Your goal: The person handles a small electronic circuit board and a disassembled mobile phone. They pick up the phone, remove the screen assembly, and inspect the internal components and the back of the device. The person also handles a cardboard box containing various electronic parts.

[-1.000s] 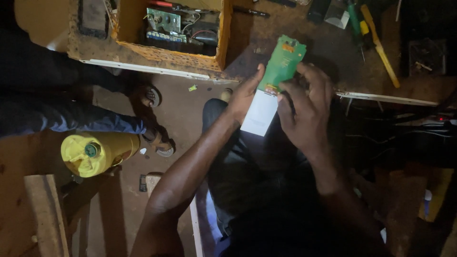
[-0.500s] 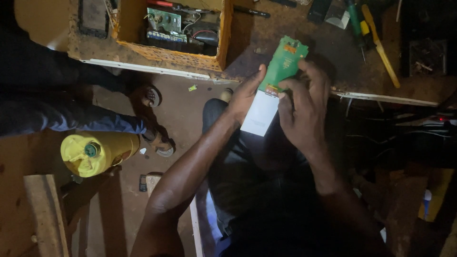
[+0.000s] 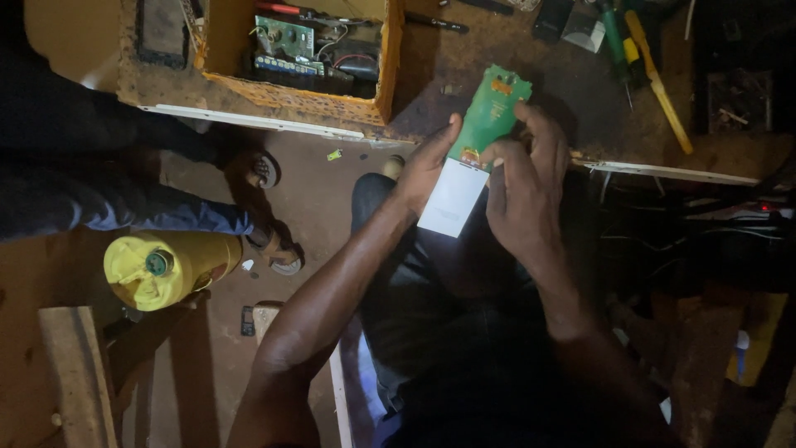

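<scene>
Both hands, left hand [image 3: 427, 166] and right hand [image 3: 522, 195], pinch the green circuit board [image 3: 489, 116] (light, stiff, probably fragile), best held by its edges.

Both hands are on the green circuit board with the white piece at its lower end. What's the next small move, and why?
Probably tilt the green circuit board toward the light before working further. The left hand steadies its edge and the right hand covers its lower part beside the white piece; the scene is dim, so the covered area cannot be read.
</scene>
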